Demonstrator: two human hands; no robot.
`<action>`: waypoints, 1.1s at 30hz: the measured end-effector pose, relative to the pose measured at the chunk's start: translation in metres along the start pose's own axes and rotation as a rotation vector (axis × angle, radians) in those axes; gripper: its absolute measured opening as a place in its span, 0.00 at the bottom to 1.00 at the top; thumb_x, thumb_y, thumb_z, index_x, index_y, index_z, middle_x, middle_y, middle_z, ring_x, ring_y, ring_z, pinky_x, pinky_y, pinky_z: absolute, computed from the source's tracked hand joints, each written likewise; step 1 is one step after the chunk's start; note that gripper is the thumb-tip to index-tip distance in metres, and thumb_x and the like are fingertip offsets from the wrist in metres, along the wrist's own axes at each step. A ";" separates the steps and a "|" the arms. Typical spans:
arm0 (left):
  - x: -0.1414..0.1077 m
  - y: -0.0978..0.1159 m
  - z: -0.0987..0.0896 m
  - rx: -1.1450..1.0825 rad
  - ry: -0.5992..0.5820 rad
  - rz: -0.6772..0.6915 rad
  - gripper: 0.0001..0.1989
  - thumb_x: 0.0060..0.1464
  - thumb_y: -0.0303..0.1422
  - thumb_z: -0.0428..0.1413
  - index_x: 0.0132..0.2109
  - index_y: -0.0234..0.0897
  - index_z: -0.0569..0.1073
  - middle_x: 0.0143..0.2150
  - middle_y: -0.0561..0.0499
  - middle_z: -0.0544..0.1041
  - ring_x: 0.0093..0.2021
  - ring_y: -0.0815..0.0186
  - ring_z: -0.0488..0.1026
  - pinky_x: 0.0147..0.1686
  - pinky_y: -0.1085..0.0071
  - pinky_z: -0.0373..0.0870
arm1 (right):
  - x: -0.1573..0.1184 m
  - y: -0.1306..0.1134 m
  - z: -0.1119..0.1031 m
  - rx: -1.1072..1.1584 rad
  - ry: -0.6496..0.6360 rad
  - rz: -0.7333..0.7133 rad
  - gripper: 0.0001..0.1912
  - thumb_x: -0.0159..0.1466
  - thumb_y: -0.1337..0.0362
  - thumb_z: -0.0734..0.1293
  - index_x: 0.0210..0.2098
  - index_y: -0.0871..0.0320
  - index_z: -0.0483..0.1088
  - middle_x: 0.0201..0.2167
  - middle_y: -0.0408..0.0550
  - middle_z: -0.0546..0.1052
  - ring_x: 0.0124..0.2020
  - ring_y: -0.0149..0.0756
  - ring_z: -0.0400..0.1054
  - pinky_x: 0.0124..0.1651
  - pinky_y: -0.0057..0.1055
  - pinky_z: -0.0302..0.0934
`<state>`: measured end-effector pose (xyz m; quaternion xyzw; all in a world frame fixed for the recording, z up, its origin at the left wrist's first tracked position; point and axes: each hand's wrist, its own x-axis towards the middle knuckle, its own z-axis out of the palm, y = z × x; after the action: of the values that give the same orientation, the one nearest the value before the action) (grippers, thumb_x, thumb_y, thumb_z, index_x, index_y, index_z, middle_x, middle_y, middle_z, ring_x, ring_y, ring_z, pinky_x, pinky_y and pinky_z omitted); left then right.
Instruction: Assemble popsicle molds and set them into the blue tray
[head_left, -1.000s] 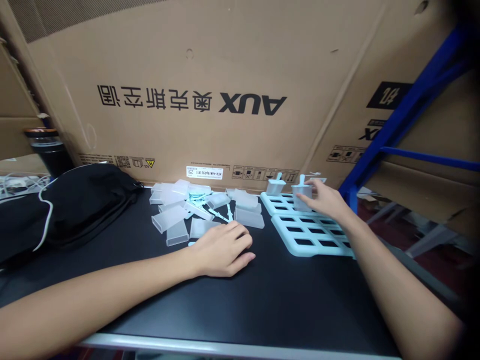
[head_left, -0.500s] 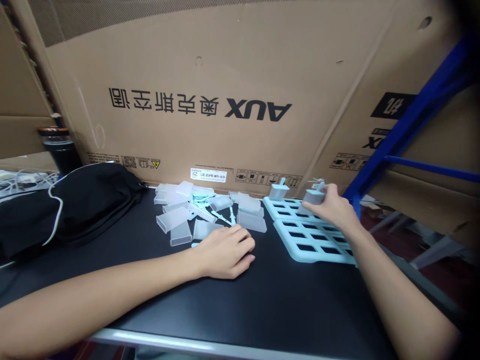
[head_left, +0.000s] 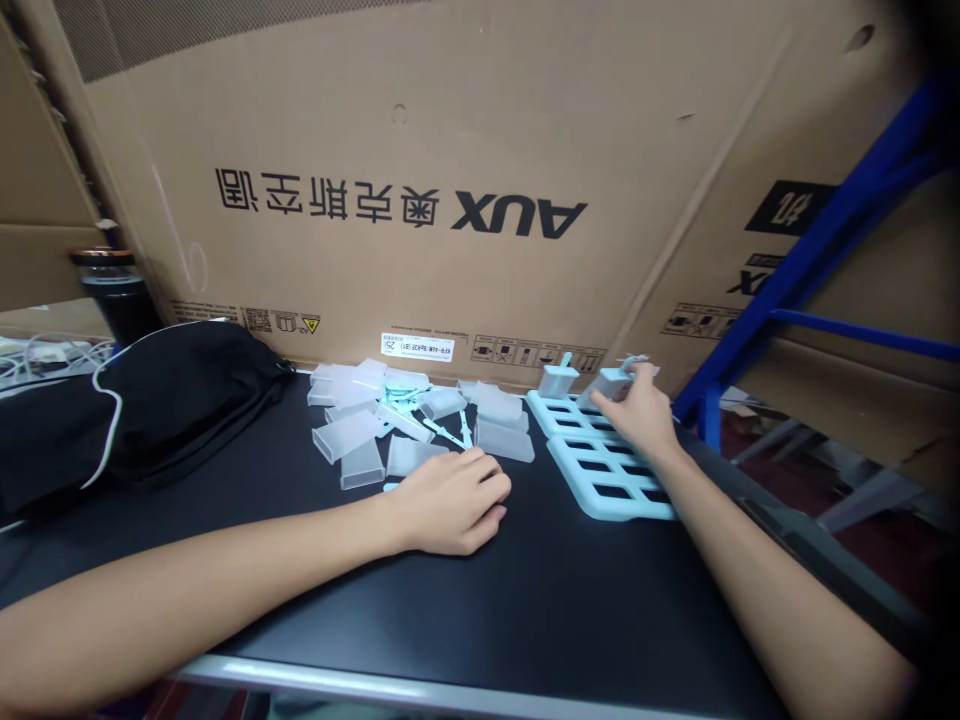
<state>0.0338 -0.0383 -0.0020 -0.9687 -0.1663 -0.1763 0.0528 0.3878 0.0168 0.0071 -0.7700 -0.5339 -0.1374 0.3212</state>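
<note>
My right hand (head_left: 637,405) grips a translucent popsicle mold (head_left: 596,388) with a light-blue top, over the back row of a light-blue rack (head_left: 592,507). The fingers partly hide this mold, and I cannot tell how deep it sits in its slot. Just left of it, another popsicle mold (head_left: 556,380) stands upright in the rack with its blue stick up. My left hand (head_left: 456,502) rests palm down on the table, fingers loosely bent and nothing visible in them. Beyond it lies a pile of clear mold sleeves (head_left: 346,437) with several blue sticks (head_left: 446,432) among them.
A large cardboard box (head_left: 337,270) stands along the back of the black table (head_left: 525,610). On the left are a black bag (head_left: 195,400) with a white cord and a dark bottle (head_left: 116,295). A blue metal frame (head_left: 810,240) rises at the right.
My right hand has moved left with the popsicle mold, closer to the one standing in the rack. My left hand stays in place.
</note>
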 end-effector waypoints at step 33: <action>0.000 0.001 -0.001 0.030 -0.022 -0.016 0.07 0.63 0.35 0.46 0.41 0.38 0.66 0.43 0.49 0.71 0.43 0.63 0.69 0.36 0.67 0.68 | 0.007 -0.021 0.021 -0.355 -0.256 -0.056 0.34 0.62 0.48 0.57 0.55 0.72 0.53 0.46 0.72 0.71 0.48 0.59 0.67 0.47 0.43 0.59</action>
<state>0.0334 -0.0392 -0.0013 -0.9683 -0.1773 -0.1636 0.0641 0.3685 0.0401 0.0025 -0.8105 -0.5589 -0.1393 0.1063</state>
